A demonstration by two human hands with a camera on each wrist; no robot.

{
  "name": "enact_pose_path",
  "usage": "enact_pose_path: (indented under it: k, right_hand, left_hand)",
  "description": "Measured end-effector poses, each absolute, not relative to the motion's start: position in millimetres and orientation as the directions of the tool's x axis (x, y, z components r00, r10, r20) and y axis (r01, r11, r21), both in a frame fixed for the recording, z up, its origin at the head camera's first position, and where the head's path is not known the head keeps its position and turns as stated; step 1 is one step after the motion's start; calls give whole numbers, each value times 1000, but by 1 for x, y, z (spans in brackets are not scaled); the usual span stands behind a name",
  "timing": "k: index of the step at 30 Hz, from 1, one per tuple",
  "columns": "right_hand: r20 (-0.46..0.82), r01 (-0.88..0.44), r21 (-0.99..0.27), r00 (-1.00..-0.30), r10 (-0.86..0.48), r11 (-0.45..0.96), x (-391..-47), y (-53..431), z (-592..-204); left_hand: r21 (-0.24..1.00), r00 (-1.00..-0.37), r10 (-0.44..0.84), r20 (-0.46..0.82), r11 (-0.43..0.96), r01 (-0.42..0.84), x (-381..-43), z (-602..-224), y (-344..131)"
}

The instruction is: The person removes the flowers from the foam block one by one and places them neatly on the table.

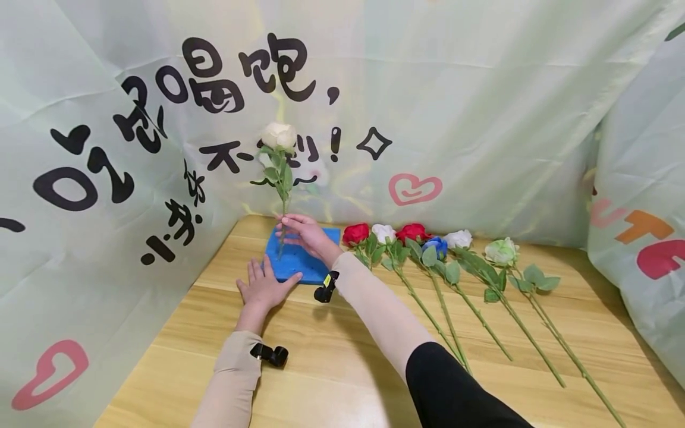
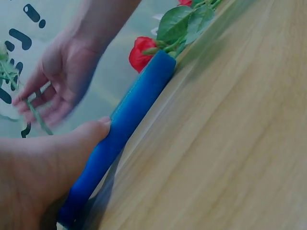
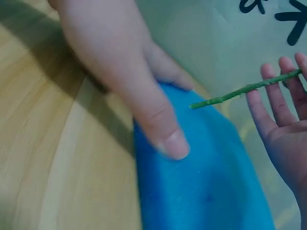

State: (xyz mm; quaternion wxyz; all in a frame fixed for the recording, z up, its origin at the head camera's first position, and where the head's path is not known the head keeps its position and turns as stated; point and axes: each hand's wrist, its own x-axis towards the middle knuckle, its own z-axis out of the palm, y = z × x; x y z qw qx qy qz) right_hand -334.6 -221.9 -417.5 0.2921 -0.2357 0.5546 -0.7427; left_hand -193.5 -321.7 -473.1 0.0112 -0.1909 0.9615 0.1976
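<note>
A white artificial rose [image 1: 279, 135] stands nearly upright, its green stem [image 3: 240, 91] pinched between the thumb and fingers of my right hand [image 1: 307, 233]. The stem's lower end meets or hovers just over a blue foam block [image 1: 321, 270]; I cannot tell if it goes in. My left hand [image 1: 266, 288] rests at the block's near left corner with fingers spread. Its thumb [image 3: 175, 143] lies on the block's top and edge. In the left wrist view the block [image 2: 129, 115] shows its thick side, with the right hand [image 2: 64, 76] beyond it.
Right of the block lie several artificial roses with long stems: red [image 1: 355, 234], white [image 1: 383, 233], blue [image 1: 436, 246] and pale green-white [image 1: 502, 252]. They rest on a wooden table [image 1: 321, 380]. A printed cloth [image 1: 481, 119] hangs behind and at both sides.
</note>
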Motion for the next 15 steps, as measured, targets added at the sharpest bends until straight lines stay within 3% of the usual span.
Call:
enact_pose_path:
  k: [6, 15]
  right_hand:
    - [110, 127, -949, -724, -681, -287, -339, -206, -400]
    - [68, 129, -964, -722, -689, -231, -340, -171, -393]
  left_hand:
    - [378, -930, -355, -92, 852, -362, -193, -473, -320]
    - [380, -935, -343, -94, 856, -352, -194, -474, -322]
